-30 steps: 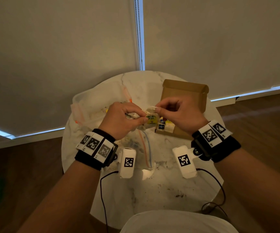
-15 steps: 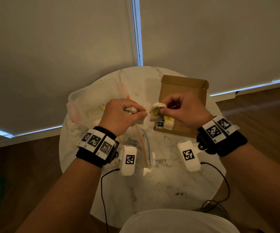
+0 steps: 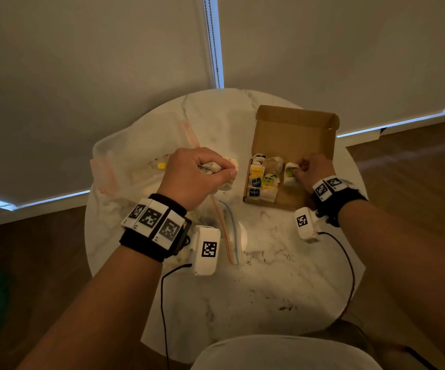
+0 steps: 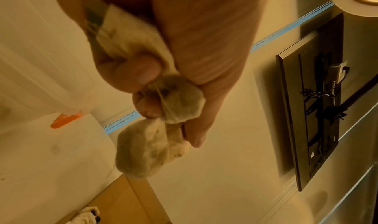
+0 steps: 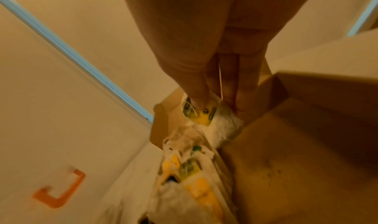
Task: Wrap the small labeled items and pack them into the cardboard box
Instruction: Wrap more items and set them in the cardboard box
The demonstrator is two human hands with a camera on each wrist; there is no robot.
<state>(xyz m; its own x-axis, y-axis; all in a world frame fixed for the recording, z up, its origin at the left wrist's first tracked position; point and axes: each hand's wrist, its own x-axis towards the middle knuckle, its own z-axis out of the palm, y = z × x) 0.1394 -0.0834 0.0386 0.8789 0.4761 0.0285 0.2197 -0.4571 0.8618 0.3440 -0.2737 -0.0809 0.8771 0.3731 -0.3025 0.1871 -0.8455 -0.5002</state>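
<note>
I am looking down at a round marble desk [image 3: 269, 276] in the middle of the frame. My left hand [image 3: 192, 177], left of centre, is curling tightly around a bunch of tea bags [image 4: 180, 101]; in the left wrist view two rounded pouches are bulging out below my thumb, with thin strings across them. My right hand [image 3: 313, 170], at centre right, is reaching into the open cardboard box [image 3: 293, 129], its flap standing up toward the top of the frame. That hand's fingertips [image 5: 199, 98] are pinching a wrapped tea bag [image 5: 206, 114] with a green and yellow label, which is sitting inside the box near its back wall. A row of packed tea bags [image 3: 262, 180] with blue, yellow and green labels is filling the left side of the box, just beside the pinched one. A clear plastic bag [image 3: 135, 156] with orange edging is lying at the upper left of the desk. A second clear bag [image 3: 229, 231] is lying near the desk's centre.
</note>
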